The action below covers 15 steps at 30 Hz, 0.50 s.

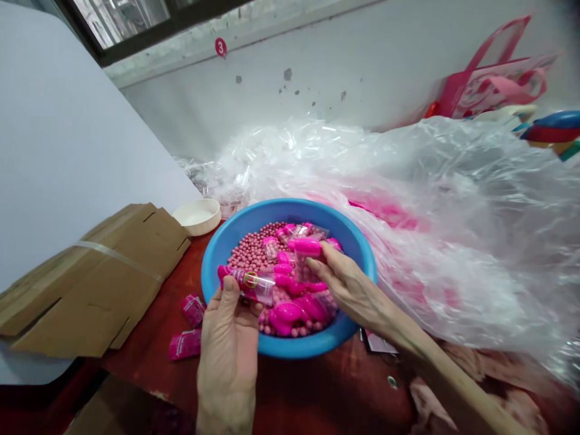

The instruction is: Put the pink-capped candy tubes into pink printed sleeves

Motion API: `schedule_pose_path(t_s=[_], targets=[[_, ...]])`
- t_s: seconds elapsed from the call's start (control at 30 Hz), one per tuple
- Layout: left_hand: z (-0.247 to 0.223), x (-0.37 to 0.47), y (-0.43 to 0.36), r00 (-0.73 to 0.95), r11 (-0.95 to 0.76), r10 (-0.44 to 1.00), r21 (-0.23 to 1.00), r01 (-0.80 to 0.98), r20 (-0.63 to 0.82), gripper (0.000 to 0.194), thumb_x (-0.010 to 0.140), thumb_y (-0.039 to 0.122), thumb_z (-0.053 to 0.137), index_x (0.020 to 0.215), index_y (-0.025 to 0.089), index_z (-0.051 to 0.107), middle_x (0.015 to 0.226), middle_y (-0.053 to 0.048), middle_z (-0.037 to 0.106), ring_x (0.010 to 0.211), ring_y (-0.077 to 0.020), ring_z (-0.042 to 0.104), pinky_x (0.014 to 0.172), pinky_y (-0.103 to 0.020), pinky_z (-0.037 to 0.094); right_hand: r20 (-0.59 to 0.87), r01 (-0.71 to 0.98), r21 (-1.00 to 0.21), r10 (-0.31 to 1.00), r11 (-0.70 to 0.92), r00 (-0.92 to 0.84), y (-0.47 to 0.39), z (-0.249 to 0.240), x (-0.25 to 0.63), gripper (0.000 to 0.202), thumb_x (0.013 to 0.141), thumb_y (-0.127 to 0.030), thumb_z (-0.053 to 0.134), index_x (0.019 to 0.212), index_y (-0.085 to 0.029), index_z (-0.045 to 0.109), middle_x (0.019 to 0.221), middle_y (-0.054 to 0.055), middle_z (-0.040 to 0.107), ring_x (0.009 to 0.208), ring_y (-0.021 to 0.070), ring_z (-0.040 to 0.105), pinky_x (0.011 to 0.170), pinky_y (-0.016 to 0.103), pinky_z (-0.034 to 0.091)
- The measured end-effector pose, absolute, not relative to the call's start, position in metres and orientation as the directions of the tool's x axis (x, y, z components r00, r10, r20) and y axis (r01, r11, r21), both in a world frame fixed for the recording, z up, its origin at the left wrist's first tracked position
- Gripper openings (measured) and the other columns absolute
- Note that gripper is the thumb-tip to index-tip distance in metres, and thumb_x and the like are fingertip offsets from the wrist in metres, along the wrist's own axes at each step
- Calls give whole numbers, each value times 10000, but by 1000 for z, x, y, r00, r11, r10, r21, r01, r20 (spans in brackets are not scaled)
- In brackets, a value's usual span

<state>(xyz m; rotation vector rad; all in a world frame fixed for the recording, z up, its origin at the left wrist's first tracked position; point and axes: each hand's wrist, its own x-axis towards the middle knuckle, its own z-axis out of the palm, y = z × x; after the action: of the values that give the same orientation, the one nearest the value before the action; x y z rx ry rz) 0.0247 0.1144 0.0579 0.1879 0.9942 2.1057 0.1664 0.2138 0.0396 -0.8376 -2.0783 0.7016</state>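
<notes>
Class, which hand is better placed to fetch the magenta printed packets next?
Probably the left hand: nearest the packets, though holding a clear printed sleeve; the right hand, farther, holds a pink-capped container.

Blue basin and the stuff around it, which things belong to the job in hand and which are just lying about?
Seem part of the job:
blue basin
pink beads
printed pink package, in the left hand
pink-capped container, in the right hand

Seem just lying about:
flattened cardboard
white dish
pink bag
</notes>
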Motion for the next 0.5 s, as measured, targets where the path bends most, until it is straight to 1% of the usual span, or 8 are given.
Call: schedule_pose_path(t_s=[0.03, 0.07, 0.1, 0.13, 0.2, 0.3, 0.4, 0.5], targets=[[58, 26, 115, -684, -393, 707, 702, -594, -182, 228, 628, 266, 812, 780, 123, 721, 726, -14, 741, 549, -92, 646, 419, -109, 509, 417, 330, -719, 760, 612, -499, 202, 44, 172, 308, 934, -358, 420, 1002, -150, 637, 829, 56, 716, 734, 171, 680, 664, 284, 576], [58, 27, 115, -680, -399, 712, 696, -597, -175, 224, 634, 264, 810, 780, 122, 716, 726, -16, 737, 558, -95, 648, 424, -111, 508, 374, 350, -743, 787, 571, -490, 191, 48, 177, 384, 936, -396, 392, 1100, -128, 613, 939, 99, 722, 825, 200, 694, 713, 310, 585], [58, 30, 114, -675, -404, 719, 691, -600, -166, 217, 649, 265, 801, 781, 119, 711, 731, -22, 736, 577, -99, 654, 437, -111, 508, 280, 370, -796, 834, 479, -476, 179, 50, 182, 479, 917, -464, 398, 1201, -118, 570, 1095, 133, 689, 966, 233, 673, 804, 348, 569], [59, 32, 114, -667, -404, 728, 688, -603, -156, 210, 672, 269, 787, 787, 113, 707, 741, -30, 737, 590, -100, 658, 453, -110, 508, 218, 364, -835, 856, 412, -469, 168, 51, 187, 554, 899, -520, 397, 1261, -125, 537, 1209, 144, 635, 1073, 255, 627, 862, 374, 542], [60, 38, 112, -656, -400, 741, 690, -604, -145, 203, 720, 276, 751, 809, 101, 700, 763, -49, 742, 603, -96, 662, 477, -105, 503, 160, 310, -889, 862, 338, -481, 151, 51, 193, 578, 888, -540, 415, 1329, -174, 487, 1320, 110, 553, 1175, 254, 553, 934, 378, 487], [60, 46, 110, -665, -397, 729, 692, -603, -161, 177, 735, 265, 741, 808, 112, 692, 750, -37, 745, 600, -91, 660, 484, -105, 496, 220, 222, -898, 825, 379, -520, 137, 49, 196, 469, 909, -426, 459, 1339, -239, 481, 1250, 60, 620, 1108, 215, 609, 914, 314, 509], [59, 50, 110, -657, -386, 733, 687, -615, -177, 197, 704, 273, 767, 812, 129, 689, 726, -15, 734, 589, -92, 654, 482, -119, 496, 325, 177, -865, 793, 470, -515, 133, 42, 194, 442, 905, -351, 501, 1338, -269, 480, 1193, 36, 658, 1044, 195, 646, 887, 267, 528], [57, 52, 110, -624, -359, 756, 671, -649, -199, 236, 712, 304, 757, 852, 127, 690, 733, -19, 723, 596, -95, 652, 476, -121, 488, 490, 124, -807, 771, 578, -408, 131, 32, 190, 490, 908, -301, 518, 1379, -354, 394, 1162, -1, 674, 999, 158, 665, 848, 220, 541]])
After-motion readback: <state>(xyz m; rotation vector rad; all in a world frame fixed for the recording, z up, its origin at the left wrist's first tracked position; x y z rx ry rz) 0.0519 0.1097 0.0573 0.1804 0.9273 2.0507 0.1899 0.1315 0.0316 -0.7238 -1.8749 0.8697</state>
